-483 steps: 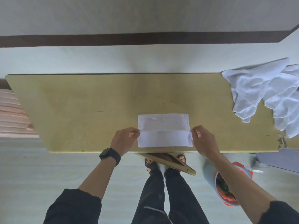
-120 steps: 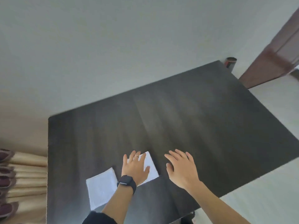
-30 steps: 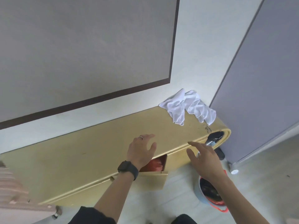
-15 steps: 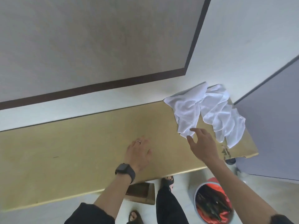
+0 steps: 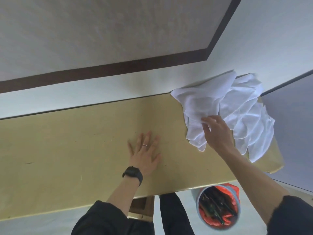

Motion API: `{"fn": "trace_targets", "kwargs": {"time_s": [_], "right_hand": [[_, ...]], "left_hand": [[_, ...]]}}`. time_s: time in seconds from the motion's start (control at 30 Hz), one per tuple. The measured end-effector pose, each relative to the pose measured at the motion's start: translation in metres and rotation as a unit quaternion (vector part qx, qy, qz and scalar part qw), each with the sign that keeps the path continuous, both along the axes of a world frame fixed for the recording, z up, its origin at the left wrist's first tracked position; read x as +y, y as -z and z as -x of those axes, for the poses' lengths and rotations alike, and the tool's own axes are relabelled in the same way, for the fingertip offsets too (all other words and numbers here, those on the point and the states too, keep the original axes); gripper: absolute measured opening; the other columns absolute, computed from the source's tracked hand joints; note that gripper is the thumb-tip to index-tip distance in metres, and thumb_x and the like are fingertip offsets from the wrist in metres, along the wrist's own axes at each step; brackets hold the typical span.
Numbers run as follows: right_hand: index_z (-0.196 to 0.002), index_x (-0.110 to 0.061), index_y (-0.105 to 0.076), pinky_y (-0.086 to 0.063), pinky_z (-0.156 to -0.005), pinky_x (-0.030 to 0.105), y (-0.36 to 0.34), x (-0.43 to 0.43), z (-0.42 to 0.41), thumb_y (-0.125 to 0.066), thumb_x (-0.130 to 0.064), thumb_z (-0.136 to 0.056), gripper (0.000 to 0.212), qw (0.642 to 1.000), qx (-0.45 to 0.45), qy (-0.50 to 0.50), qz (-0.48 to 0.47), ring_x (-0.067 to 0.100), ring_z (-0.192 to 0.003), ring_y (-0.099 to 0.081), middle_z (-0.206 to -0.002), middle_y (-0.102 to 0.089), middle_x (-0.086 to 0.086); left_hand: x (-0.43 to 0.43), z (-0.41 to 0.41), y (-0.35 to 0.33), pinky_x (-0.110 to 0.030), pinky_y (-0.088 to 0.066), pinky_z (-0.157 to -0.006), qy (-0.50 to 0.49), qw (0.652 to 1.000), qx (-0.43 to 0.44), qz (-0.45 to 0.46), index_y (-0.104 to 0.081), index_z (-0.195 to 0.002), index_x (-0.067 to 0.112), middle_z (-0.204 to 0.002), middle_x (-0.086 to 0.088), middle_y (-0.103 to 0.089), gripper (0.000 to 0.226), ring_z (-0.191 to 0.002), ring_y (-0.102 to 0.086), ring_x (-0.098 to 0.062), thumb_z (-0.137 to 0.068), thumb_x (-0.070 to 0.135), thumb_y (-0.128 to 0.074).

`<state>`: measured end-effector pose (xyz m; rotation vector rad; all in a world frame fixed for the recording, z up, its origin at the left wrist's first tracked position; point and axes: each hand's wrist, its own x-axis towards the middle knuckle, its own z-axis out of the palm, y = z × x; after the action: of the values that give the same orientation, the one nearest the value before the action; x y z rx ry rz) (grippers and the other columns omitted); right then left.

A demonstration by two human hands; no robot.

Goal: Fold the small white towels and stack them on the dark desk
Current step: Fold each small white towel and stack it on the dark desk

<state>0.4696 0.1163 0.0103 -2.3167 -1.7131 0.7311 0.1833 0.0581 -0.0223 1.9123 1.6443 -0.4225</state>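
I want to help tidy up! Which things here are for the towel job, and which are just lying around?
For the job: white towels, right hand touching them, left hand flat on the yellow table.
Just lying about: bin with red liner, black watch.

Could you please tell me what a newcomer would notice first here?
The crumpled heap of white towels at the right end of the yellow table, with the right hand touching its near edge. Next, the left hand, flat on the tabletop's middle, and a bucket on the floor below the right arm.
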Motion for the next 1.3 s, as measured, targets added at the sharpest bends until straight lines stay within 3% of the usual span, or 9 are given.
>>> {"fn": "trace_targets", "kwargs": {"time_s": [0.2, 0.3, 0.4, 0.57, 0.67, 0.77, 0.97, 1.17, 1.3], "right_hand": [[-0.116, -0.022, -0.069, -0.044, -0.080, 0.031, -0.033, 0.001, 0.001, -0.053, -0.026, -0.101, 0.022, 0.997, 0.034, 0.002, -0.067, 0.026, -0.097, -0.063, -0.112, -0.069, 0.001], [-0.110, -0.024, -0.071, -0.042, -0.072, 0.019, -0.081, 0.006, 0.016, -0.058, -0.028, -0.098, 0.018, 0.992, 0.101, 0.035, -0.072, 0.013, -0.087, -0.065, -0.093, -0.073, -0.006], [-0.109, -0.035, -0.067, -0.050, -0.076, 0.024, -0.136, 0.009, 0.038, -0.062, -0.037, -0.093, 0.017, 0.974, 0.209, 0.082, -0.029, 0.004, -0.083, -0.068, -0.078, -0.074, -0.014], [-0.118, -0.033, -0.058, -0.053, -0.094, 0.041, -0.211, -0.007, 0.079, -0.071, -0.029, -0.089, 0.032, 0.945, 0.323, 0.041, -0.026, 0.014, -0.081, -0.073, -0.087, -0.077, -0.008], [-0.111, -0.031, -0.060, -0.054, -0.091, 0.042, -0.245, -0.025, 0.107, -0.071, -0.023, -0.089, 0.026, 0.936, 0.349, 0.014, -0.030, 0.017, -0.083, -0.073, -0.088, -0.077, -0.003], [-0.097, -0.019, -0.067, -0.057, -0.086, 0.036, -0.269, -0.044, 0.135, -0.068, -0.015, -0.090, 0.008, 0.932, 0.362, -0.002, -0.027, 0.018, -0.083, -0.074, -0.085, -0.077, 0.001], [-0.095, -0.022, -0.078, -0.057, -0.084, 0.028, -0.282, -0.076, 0.184, -0.061, -0.010, -0.091, 0.021, 0.944, 0.324, -0.055, 0.013, 0.014, -0.087, -0.071, -0.091, -0.076, -0.008], [-0.100, -0.038, -0.072, -0.044, -0.072, 0.007, -0.272, -0.103, 0.228, -0.078, -0.031, -0.080, 0.022, 0.972, 0.174, -0.160, -0.005, -0.006, -0.084, -0.062, -0.097, -0.069, -0.020], [-0.100, -0.029, -0.076, -0.042, -0.075, 0.011, -0.256, -0.108, 0.242, -0.065, -0.042, -0.091, 0.019, 0.969, 0.085, -0.213, -0.088, -0.004, -0.081, -0.058, -0.099, -0.056, -0.020]], "left_hand": [[0.013, 0.005, -0.019, -0.062, 0.006, -0.118, 0.002, 0.999, -0.014, 0.045, 0.006, -0.151, 0.054, -0.162, 0.018, 0.021, 0.068, -0.151, 0.018, -0.017, -0.098, 0.054, -0.037], [0.030, 0.002, -0.048, -0.052, -0.021, -0.118, -0.065, 0.992, -0.074, 0.077, -0.018, -0.154, 0.040, -0.164, 0.003, -0.017, 0.065, -0.151, -0.012, -0.020, -0.097, 0.045, -0.048], [0.038, -0.003, -0.091, -0.040, -0.039, -0.107, -0.139, 0.971, -0.192, -0.003, -0.040, -0.145, 0.026, -0.143, -0.001, -0.049, 0.057, -0.136, -0.038, -0.023, -0.093, 0.041, -0.059], [0.029, -0.004, -0.175, -0.029, -0.038, -0.104, -0.181, 0.908, -0.355, -0.128, -0.048, -0.134, 0.035, -0.132, 0.016, -0.048, 0.056, -0.124, -0.043, -0.005, -0.084, 0.045, -0.071], [0.023, 0.009, -0.207, -0.028, -0.038, -0.103, -0.147, 0.903, -0.365, -0.170, -0.038, -0.143, 0.045, -0.140, 0.016, -0.042, 0.069, -0.126, -0.040, -0.005, -0.083, 0.048, -0.070], [0.011, 0.034, -0.227, -0.037, -0.045, -0.101, -0.104, 0.906, -0.352, -0.211, -0.044, -0.139, 0.050, -0.137, 0.013, -0.048, 0.056, -0.122, -0.046, -0.010, -0.086, 0.049, -0.064], [-0.024, 0.086, -0.260, -0.034, -0.051, -0.083, -0.100, 0.904, -0.344, -0.236, -0.066, -0.098, 0.038, -0.107, 0.016, -0.063, 0.012, -0.100, -0.056, -0.007, -0.088, 0.035, -0.061], [-0.044, 0.140, -0.261, -0.039, -0.055, -0.070, -0.106, 0.927, -0.307, -0.189, -0.052, -0.087, 0.031, -0.086, 0.013, -0.064, 0.011, -0.080, -0.060, -0.013, -0.084, 0.029, -0.062], [-0.049, 0.163, -0.263, -0.031, -0.049, -0.063, -0.054, 0.947, -0.262, -0.178, -0.050, -0.096, 0.033, -0.086, 0.011, -0.066, 0.015, -0.077, -0.061, -0.016, -0.090, 0.040, -0.061]]}}
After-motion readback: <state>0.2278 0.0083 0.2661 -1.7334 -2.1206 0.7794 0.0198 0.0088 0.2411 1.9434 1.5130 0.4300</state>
